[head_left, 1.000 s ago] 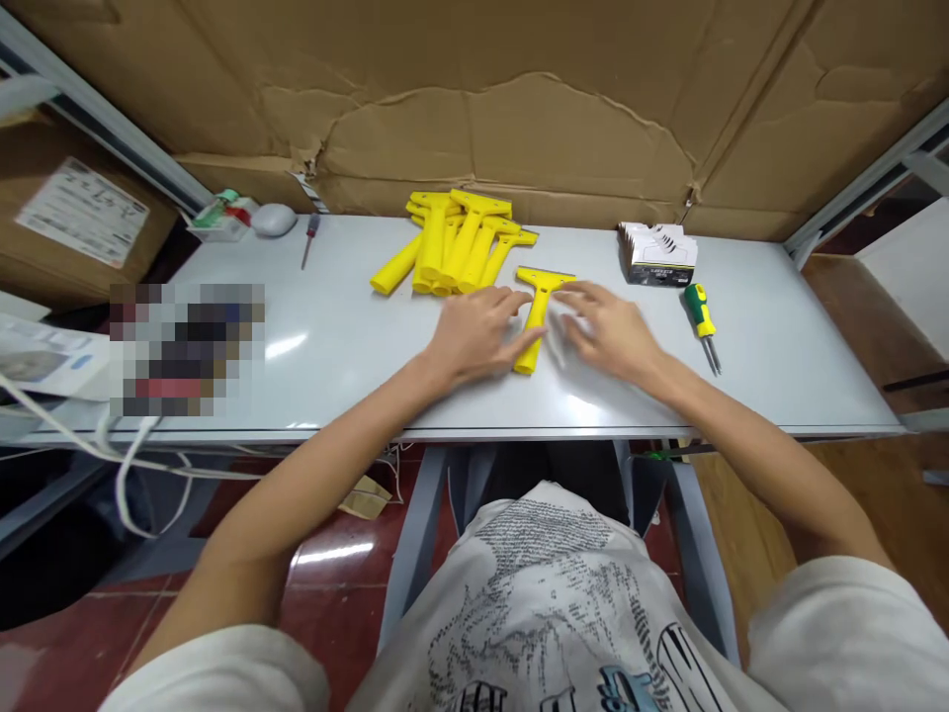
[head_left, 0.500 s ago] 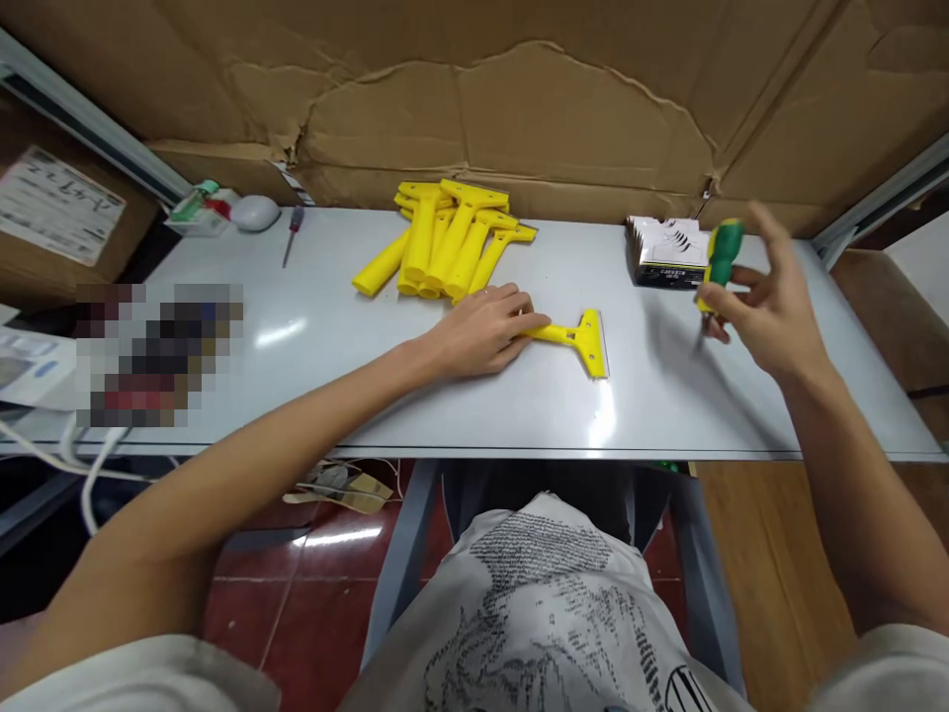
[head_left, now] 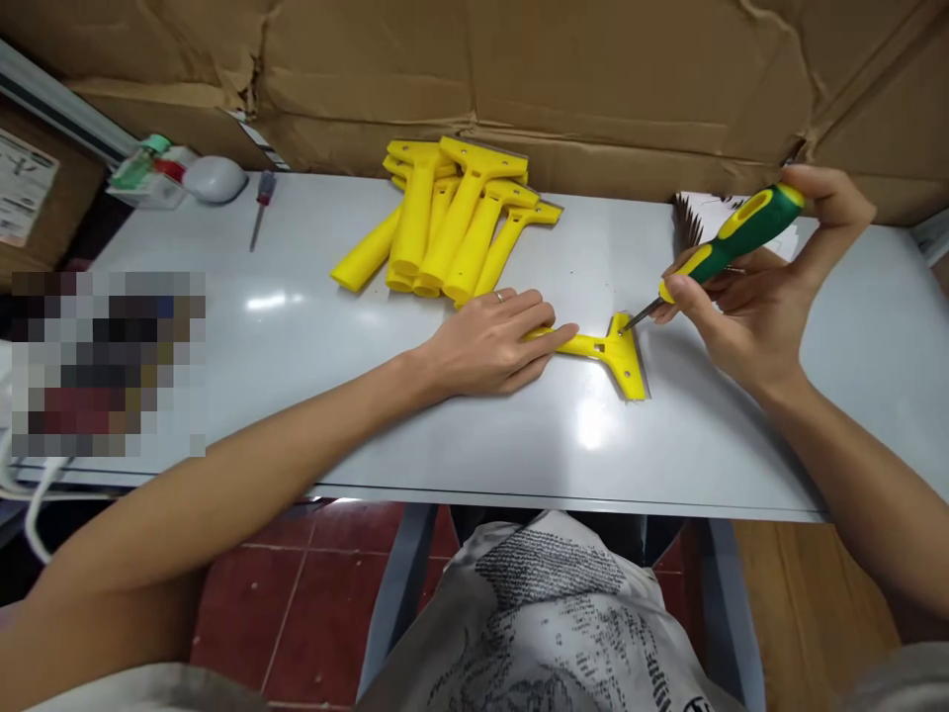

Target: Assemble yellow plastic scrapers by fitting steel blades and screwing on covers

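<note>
A yellow scraper point(head_left: 627, 368) lies flat on the table, its blade edge facing right. My left hand point(head_left: 498, 344) is closed over its handle and presses it to the tabletop; most of the handle is hidden under the fingers. In my right hand point(head_left: 771, 307) is a green and yellow screwdriver point(head_left: 748, 229), held at a slant. Its tip meets the scraper head at the upper of two screws. Behind my left hand, several more yellow scrapers point(head_left: 445, 222) lie in a pile.
The grey-white table point(head_left: 297, 415) backs onto a cardboard wall point(head_left: 593, 89). Behind my right hand stands a box of packets point(head_left: 693, 218), partly covered. A small screwdriver point(head_left: 262, 203), a white computer mouse point(head_left: 215, 179) and a small container point(head_left: 148, 178) sit at the back left.
My right hand has brought the screwdriver left and down, from near the packet box onto the scraper head. My left hand stays on the handle. The view has shifted slightly.
</note>
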Action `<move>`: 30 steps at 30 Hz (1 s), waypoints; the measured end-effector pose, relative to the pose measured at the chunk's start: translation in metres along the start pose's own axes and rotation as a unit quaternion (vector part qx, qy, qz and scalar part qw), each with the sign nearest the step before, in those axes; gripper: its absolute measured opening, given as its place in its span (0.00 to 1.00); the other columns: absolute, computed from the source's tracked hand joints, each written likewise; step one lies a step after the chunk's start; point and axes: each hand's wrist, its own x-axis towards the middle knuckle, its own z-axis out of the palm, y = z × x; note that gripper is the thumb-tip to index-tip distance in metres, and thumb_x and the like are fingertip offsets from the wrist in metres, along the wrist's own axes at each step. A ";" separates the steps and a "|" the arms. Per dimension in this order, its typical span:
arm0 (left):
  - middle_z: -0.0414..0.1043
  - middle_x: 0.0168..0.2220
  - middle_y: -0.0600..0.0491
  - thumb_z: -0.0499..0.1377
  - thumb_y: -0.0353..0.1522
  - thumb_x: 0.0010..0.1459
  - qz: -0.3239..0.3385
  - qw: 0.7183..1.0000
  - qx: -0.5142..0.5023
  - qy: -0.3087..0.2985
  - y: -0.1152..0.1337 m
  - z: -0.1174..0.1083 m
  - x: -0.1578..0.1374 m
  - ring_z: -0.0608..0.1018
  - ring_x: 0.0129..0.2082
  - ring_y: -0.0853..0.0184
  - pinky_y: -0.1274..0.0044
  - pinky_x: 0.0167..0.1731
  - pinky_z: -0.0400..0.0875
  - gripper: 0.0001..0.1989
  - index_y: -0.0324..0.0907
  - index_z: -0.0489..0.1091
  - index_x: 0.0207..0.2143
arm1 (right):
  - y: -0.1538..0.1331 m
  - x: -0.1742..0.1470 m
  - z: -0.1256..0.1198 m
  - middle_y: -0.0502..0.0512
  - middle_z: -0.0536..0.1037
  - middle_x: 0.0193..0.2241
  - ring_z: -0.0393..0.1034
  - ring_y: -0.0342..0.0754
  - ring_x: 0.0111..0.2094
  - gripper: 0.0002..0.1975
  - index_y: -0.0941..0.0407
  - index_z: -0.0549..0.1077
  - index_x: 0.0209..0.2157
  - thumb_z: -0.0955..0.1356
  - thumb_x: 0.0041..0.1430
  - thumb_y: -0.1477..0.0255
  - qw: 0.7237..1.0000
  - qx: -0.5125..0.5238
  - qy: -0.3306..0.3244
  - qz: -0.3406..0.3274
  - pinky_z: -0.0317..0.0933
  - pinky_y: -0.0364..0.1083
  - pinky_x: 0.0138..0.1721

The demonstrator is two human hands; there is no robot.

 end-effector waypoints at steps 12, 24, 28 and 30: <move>0.83 0.48 0.45 0.52 0.34 0.85 -0.034 0.998 -0.024 -0.038 0.005 0.001 -0.001 0.83 0.48 0.55 0.65 0.43 0.76 0.18 0.47 0.73 0.70 | -0.052 0.069 -0.071 0.54 0.76 0.23 0.86 0.54 0.40 0.54 0.49 0.84 0.39 0.50 0.65 0.20 0.915 -0.364 -0.161 -0.064 0.75 0.59 0.43; 0.81 0.52 0.40 0.49 0.37 0.86 -0.046 0.996 -0.042 -0.060 0.003 0.005 0.003 0.83 0.53 0.50 0.62 0.46 0.78 0.21 0.46 0.75 0.69 | -0.099 0.107 -0.052 0.47 0.89 0.49 0.62 0.64 0.81 0.15 0.50 0.81 0.30 0.84 0.66 0.63 0.886 -0.333 -0.293 0.135 0.83 0.56 0.66; 0.81 0.51 0.41 0.49 0.37 0.86 -0.048 0.996 -0.043 -0.055 0.003 0.007 0.002 0.83 0.52 0.50 0.62 0.46 0.77 0.20 0.47 0.74 0.69 | -0.093 0.099 -0.060 0.46 0.87 0.60 0.61 0.61 0.82 0.22 0.49 0.83 0.41 0.66 0.83 0.51 0.947 -0.183 -0.126 0.232 0.85 0.45 0.55; 0.81 0.50 0.41 0.50 0.36 0.85 -0.047 0.997 -0.043 -0.044 0.003 0.008 0.001 0.82 0.51 0.50 0.63 0.45 0.77 0.20 0.47 0.74 0.69 | -0.083 0.095 -0.064 0.46 0.85 0.63 0.75 0.56 0.74 0.25 0.44 0.82 0.54 0.59 0.85 0.46 0.974 -0.118 -0.022 0.193 0.88 0.47 0.51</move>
